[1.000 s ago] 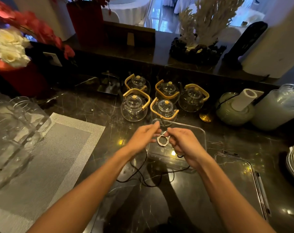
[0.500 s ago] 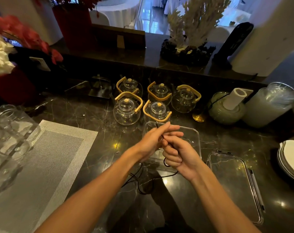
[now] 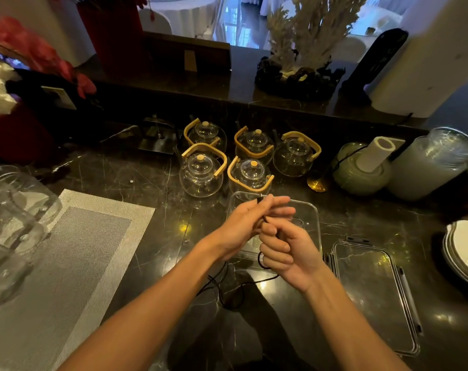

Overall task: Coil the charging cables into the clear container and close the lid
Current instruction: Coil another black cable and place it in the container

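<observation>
While pinched in both hands' fingers (image 3: 277, 246), black cable (image 3: 262, 259) upright, plug end (image 3: 260, 200) toward teapots (image 3: 250, 175).

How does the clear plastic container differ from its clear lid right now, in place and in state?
The clear rectangular plastic container is deep-walled and sits partly behind both hands; the flat clear lid lies apart on its right, uncovered. The thin black cable trails from the hands in front of the container, while nothing touches the lid. Both are transparent and rest on the dark marble counter.
</observation>
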`<state>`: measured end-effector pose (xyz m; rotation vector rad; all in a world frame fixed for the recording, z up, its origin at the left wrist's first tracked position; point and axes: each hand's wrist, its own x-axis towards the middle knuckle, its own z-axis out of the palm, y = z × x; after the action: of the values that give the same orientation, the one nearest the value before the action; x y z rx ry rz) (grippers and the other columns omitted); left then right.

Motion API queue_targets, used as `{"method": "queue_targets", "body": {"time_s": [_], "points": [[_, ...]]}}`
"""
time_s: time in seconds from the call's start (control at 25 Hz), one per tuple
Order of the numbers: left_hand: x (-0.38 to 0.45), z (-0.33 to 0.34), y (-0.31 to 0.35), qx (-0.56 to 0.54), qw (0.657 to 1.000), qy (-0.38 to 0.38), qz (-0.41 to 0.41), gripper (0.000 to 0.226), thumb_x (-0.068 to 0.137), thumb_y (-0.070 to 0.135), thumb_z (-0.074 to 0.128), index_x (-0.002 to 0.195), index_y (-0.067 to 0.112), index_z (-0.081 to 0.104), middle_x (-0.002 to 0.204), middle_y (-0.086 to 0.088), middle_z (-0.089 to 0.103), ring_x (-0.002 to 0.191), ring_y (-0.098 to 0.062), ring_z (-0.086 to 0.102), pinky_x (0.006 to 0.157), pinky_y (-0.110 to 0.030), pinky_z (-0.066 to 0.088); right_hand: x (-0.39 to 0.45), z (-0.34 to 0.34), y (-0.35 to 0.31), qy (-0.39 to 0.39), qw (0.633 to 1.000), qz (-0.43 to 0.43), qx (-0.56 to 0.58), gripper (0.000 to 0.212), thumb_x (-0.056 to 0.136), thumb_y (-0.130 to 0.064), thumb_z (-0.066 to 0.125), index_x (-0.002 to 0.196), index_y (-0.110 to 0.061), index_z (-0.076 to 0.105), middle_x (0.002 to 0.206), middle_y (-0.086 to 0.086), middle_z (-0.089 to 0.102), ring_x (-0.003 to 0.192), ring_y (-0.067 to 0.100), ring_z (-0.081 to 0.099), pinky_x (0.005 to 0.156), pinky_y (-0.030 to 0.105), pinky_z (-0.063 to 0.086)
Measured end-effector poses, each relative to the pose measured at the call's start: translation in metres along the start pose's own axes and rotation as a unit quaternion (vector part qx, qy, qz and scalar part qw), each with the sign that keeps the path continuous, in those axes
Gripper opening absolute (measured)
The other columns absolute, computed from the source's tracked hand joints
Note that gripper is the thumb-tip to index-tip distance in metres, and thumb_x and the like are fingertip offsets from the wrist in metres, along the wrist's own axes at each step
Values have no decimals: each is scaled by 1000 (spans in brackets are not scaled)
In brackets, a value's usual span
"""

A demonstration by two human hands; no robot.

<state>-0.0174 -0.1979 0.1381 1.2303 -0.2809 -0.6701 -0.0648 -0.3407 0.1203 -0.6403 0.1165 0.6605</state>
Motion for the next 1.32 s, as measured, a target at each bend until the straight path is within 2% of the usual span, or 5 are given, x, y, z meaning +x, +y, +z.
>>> {"method": "queue_targets", "body": {"time_s": [0.4, 0.6, 1.0, 1.16, 1.32], "points": [[0, -8, -4, -23, 997, 64, 39, 37, 108, 27, 42, 137, 9, 57, 122, -17, 72, 118, -28, 68, 103, -35, 52, 4, -4, 19, 135, 964, -35, -227, 27, 103, -33, 54, 91, -10, 64, 63, 0, 43, 53, 11, 37, 49, 23, 32], [1, -8, -6, -36, 998, 49, 1, 42, 108, 34, 40, 146, 16, 49, 126, -17, 71, 120, -30, 67, 108, -43, 48, 2, -1, 15, 58, 994, 8, -87, 28, 103, -24, 49, 82, -10, 60, 53, -6, 19, 42, 6, 13, 37, 19, 11], [1, -25, -14, -7, 998, 60, -5, 43, 105, 45, 43, 139, 23, 58, 123, -10, 73, 114, -26, 70, 99, -36, 55, -5, -4, 5, 72, 994, -48, -69, 30, 105, -26, 46, 87, -8, 61, 52, -6, 25, 42, 7, 14, 37, 19, 14], [-12, -54, -39, 46, 989, 133, -49, 37, 100, 44, 53, 123, 20, 68, 111, -9, 77, 101, -24, 74, 83, -28, 59, 3, -6, -4, 130, 970, -67, -194, 28, 104, -27, 52, 91, -8, 66, 57, -2, 36, 44, 7, 24, 41, 21, 17], [-43, -92, -77, 104, 957, 253, -100, 13, 100, 22, 62, 108, 19, 71, 104, -16, 75, 88, -24, 70, 61, -17, 51, 19, -6, 16, 166, 919, -13, -357, 29, 106, -24, 51, 98, -5, 72, 63, 2, 55, 51, 12, 47, 49, 24, 42]]}}
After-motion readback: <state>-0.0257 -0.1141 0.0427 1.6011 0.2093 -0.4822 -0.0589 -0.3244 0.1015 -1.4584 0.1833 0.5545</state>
